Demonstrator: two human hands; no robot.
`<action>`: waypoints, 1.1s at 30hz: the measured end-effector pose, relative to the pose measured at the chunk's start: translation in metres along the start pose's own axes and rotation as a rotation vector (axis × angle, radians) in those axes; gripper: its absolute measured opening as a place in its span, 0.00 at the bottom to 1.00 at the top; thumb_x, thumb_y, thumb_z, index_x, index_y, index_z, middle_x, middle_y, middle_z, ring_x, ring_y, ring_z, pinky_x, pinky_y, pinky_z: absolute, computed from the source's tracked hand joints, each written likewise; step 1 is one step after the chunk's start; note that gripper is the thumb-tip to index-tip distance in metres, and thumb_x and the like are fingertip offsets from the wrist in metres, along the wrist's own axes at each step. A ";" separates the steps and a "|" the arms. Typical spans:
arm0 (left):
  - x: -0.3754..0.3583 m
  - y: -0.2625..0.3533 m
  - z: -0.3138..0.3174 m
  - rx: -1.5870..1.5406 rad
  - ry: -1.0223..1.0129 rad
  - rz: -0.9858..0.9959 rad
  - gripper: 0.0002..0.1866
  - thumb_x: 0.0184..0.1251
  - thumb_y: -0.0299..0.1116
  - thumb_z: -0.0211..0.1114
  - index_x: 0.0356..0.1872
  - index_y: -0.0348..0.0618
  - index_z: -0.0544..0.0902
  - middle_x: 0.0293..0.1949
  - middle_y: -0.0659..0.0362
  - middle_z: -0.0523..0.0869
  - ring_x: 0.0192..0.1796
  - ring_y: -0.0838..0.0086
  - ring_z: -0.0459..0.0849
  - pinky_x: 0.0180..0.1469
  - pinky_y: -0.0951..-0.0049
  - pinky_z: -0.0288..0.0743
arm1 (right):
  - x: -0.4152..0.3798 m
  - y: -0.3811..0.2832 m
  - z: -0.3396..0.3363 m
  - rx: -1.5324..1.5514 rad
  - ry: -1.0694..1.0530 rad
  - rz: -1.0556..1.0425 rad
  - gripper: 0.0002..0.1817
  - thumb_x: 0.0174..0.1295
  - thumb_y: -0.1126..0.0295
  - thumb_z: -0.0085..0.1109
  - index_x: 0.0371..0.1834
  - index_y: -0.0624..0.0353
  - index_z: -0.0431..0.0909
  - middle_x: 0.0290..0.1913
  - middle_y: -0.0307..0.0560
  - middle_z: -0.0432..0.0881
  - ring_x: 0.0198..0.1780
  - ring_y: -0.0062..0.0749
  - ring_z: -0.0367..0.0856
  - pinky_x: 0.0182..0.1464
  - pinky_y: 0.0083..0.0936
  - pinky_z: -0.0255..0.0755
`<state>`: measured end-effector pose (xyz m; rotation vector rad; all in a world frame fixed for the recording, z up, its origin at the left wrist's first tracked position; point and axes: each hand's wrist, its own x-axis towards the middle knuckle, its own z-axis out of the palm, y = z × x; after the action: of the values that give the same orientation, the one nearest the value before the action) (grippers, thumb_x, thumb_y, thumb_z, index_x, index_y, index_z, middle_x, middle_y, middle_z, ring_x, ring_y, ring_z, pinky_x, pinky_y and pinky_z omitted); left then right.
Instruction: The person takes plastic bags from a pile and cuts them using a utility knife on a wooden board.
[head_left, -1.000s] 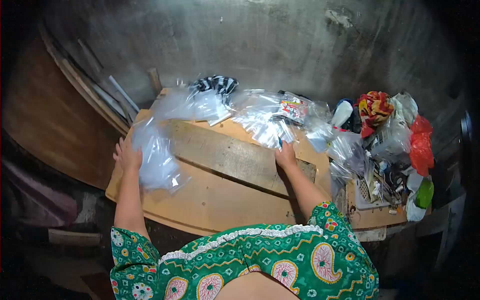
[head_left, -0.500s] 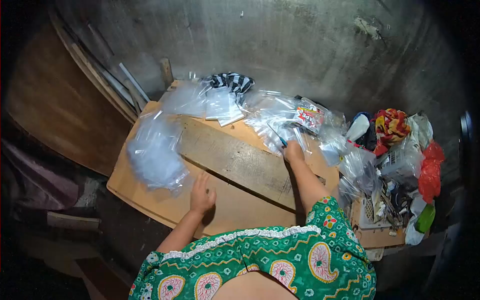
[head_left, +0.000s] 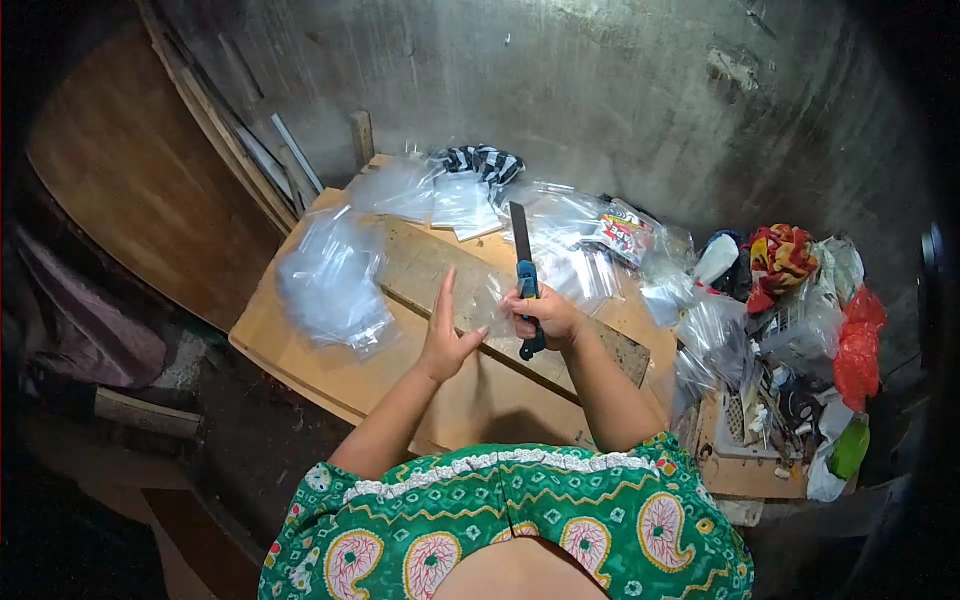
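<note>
My right hand [head_left: 550, 314] is closed around the blue and black handle of a box cutter [head_left: 528, 280], whose long dark blade points up and away from me. A small clear plastic piece [head_left: 488, 302] shows at the fingers of that hand, between my two hands. My left hand [head_left: 448, 338] is open, fingers stretched upward and thumb reaching toward the plastic. Both hands are over a worn wooden board [head_left: 425, 262] lying across the table. Left of the board is a heap of clear plastic bags [head_left: 335, 285].
More clear plastic [head_left: 560, 225] lies behind the board, with a printed packet [head_left: 622, 235] on it. A checkered cloth [head_left: 482, 160] sits at the back of the brown table [head_left: 300, 365]. At right are a red plastic bag [head_left: 857, 340], a patterned cloth [head_left: 780, 262] and a tray of small tools [head_left: 745, 425].
My right hand has drawn back from the far plastic toward me with the box cutter, its blade now upright. My left hand has risen from the table toward it. Small plastic now shows between them.
</note>
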<state>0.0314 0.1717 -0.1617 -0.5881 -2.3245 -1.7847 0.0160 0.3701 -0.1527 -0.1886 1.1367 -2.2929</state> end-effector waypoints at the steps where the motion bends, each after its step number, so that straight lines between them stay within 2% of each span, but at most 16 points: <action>1: 0.004 0.012 -0.010 0.083 -0.060 0.068 0.50 0.43 0.36 0.67 0.68 0.36 0.49 0.68 0.42 0.52 0.71 0.54 0.50 0.70 0.61 0.45 | -0.002 0.001 0.002 -0.009 -0.032 0.034 0.07 0.57 0.69 0.58 0.34 0.59 0.73 0.22 0.38 0.72 0.15 0.16 0.63 0.16 0.16 0.57; 2: 0.007 0.024 -0.017 0.168 -0.117 0.135 0.48 0.43 0.35 0.67 0.68 0.38 0.51 0.68 0.44 0.54 0.70 0.54 0.51 0.70 0.61 0.45 | -0.003 0.002 0.003 -0.010 -0.035 0.035 0.07 0.57 0.69 0.58 0.34 0.59 0.73 0.22 0.38 0.72 0.15 0.16 0.63 0.16 0.16 0.57; 3: 0.010 0.034 -0.024 0.213 -0.057 0.224 0.35 0.45 0.32 0.67 0.59 0.40 0.68 0.59 0.47 0.70 0.64 0.57 0.66 0.64 0.63 0.58 | 0.000 0.004 0.005 -0.006 -0.084 0.059 0.07 0.58 0.69 0.58 0.34 0.59 0.73 0.22 0.38 0.71 0.15 0.16 0.63 0.17 0.16 0.58; 4: 0.013 0.040 -0.028 0.213 -0.053 0.224 0.35 0.45 0.32 0.67 0.59 0.40 0.68 0.59 0.47 0.70 0.64 0.57 0.66 0.64 0.63 0.58 | 0.000 0.004 0.008 0.003 -0.136 0.083 0.07 0.58 0.68 0.58 0.34 0.59 0.73 0.21 0.37 0.71 0.15 0.17 0.63 0.17 0.16 0.58; 6: 0.016 0.046 -0.036 0.169 -0.221 0.031 0.19 0.47 0.31 0.67 0.43 0.40 0.78 0.44 0.52 0.80 0.50 0.63 0.78 0.52 0.68 0.69 | 0.001 0.005 0.013 -0.052 -0.069 0.104 0.07 0.58 0.68 0.58 0.34 0.59 0.73 0.21 0.37 0.71 0.15 0.16 0.63 0.17 0.16 0.58; 7: 0.015 0.047 -0.031 0.150 -0.142 0.034 0.08 0.51 0.30 0.67 0.31 0.39 0.80 0.31 0.57 0.81 0.34 0.72 0.80 0.38 0.74 0.72 | 0.003 0.007 0.015 -0.060 -0.066 0.114 0.08 0.58 0.68 0.59 0.35 0.59 0.73 0.21 0.37 0.71 0.15 0.16 0.63 0.17 0.16 0.58; 11: 0.016 0.042 -0.037 0.208 -0.211 -0.087 0.03 0.58 0.25 0.63 0.31 0.37 0.78 0.27 0.63 0.78 0.27 0.84 0.74 0.30 0.81 0.69 | 0.007 0.015 0.030 -0.139 0.022 0.076 0.10 0.60 0.67 0.58 0.39 0.60 0.73 0.23 0.38 0.72 0.16 0.15 0.62 0.17 0.15 0.57; 14: 0.020 0.033 -0.046 0.159 -0.134 -0.108 0.03 0.59 0.26 0.62 0.29 0.38 0.77 0.25 0.64 0.78 0.27 0.85 0.73 0.29 0.82 0.68 | 0.009 0.018 0.033 -0.287 0.026 0.077 0.15 0.61 0.65 0.57 0.47 0.60 0.71 0.27 0.40 0.76 0.16 0.15 0.62 0.17 0.13 0.56; 16: 0.027 0.043 -0.056 0.245 -0.093 -0.040 0.04 0.60 0.26 0.59 0.28 0.39 0.76 0.23 0.65 0.77 0.26 0.85 0.72 0.28 0.82 0.67 | 0.000 0.012 0.051 0.048 0.099 0.004 0.18 0.60 0.64 0.58 0.49 0.60 0.70 0.29 0.41 0.77 0.17 0.15 0.64 0.16 0.13 0.56; 18: 0.033 0.043 -0.063 0.296 -0.104 -0.082 0.02 0.58 0.25 0.59 0.29 0.39 0.75 0.23 0.64 0.77 0.25 0.85 0.72 0.27 0.82 0.67 | 0.002 0.017 0.057 0.019 0.119 -0.088 0.15 0.58 0.64 0.60 0.44 0.61 0.73 0.30 0.40 0.78 0.18 0.13 0.65 0.16 0.13 0.56; 20: 0.033 0.054 -0.063 0.296 -0.107 -0.093 0.04 0.55 0.25 0.60 0.30 0.37 0.74 0.23 0.62 0.77 0.25 0.82 0.74 0.28 0.80 0.69 | 0.011 0.027 0.052 -0.487 0.249 -0.114 0.10 0.56 0.69 0.60 0.38 0.61 0.75 0.31 0.40 0.79 0.21 0.14 0.68 0.20 0.14 0.61; 21: 0.033 0.053 -0.062 0.318 -0.055 -0.073 0.06 0.53 0.24 0.61 0.32 0.37 0.74 0.24 0.60 0.78 0.25 0.79 0.76 0.29 0.78 0.70 | 0.022 0.037 0.056 -0.479 0.259 -0.396 0.08 0.53 0.72 0.60 0.35 0.61 0.75 0.30 0.38 0.79 0.26 0.17 0.73 0.28 0.17 0.68; 28: 0.041 0.035 -0.072 0.489 -0.201 -0.071 0.06 0.49 0.22 0.62 0.31 0.36 0.80 0.28 0.52 0.82 0.29 0.69 0.82 0.33 0.71 0.75 | 0.042 0.046 0.044 -0.598 0.323 -0.353 0.04 0.54 0.77 0.57 0.33 0.62 0.75 0.30 0.41 0.80 0.33 0.21 0.78 0.37 0.21 0.71; 29: 0.047 0.026 -0.081 0.581 -0.205 -0.024 0.05 0.50 0.26 0.61 0.29 0.39 0.82 0.30 0.51 0.83 0.34 0.60 0.83 0.37 0.65 0.75 | 0.045 0.049 0.038 -0.748 0.382 -0.358 0.06 0.54 0.73 0.58 0.34 0.62 0.76 0.29 0.44 0.82 0.33 0.25 0.79 0.38 0.23 0.72; 31: 0.067 0.017 -0.107 0.875 -0.148 -0.078 0.06 0.52 0.28 0.58 0.30 0.44 0.82 0.32 0.53 0.83 0.37 0.59 0.82 0.39 0.63 0.75 | 0.053 0.060 0.026 -0.836 0.470 -0.325 0.09 0.54 0.69 0.59 0.35 0.62 0.77 0.30 0.47 0.82 0.33 0.29 0.80 0.39 0.25 0.72; 33: 0.095 -0.006 -0.151 0.989 0.092 0.092 0.07 0.53 0.30 0.56 0.30 0.49 0.82 0.34 0.55 0.83 0.39 0.60 0.81 0.41 0.62 0.74 | 0.051 0.063 0.016 -1.087 0.530 -0.310 0.18 0.50 0.59 0.62 0.38 0.61 0.78 0.32 0.52 0.82 0.36 0.42 0.81 0.41 0.31 0.73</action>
<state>-0.0755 0.0472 -0.0917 -0.3979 -2.6305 -0.4440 0.0064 0.3006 -0.1973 -0.1629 2.7024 -1.7292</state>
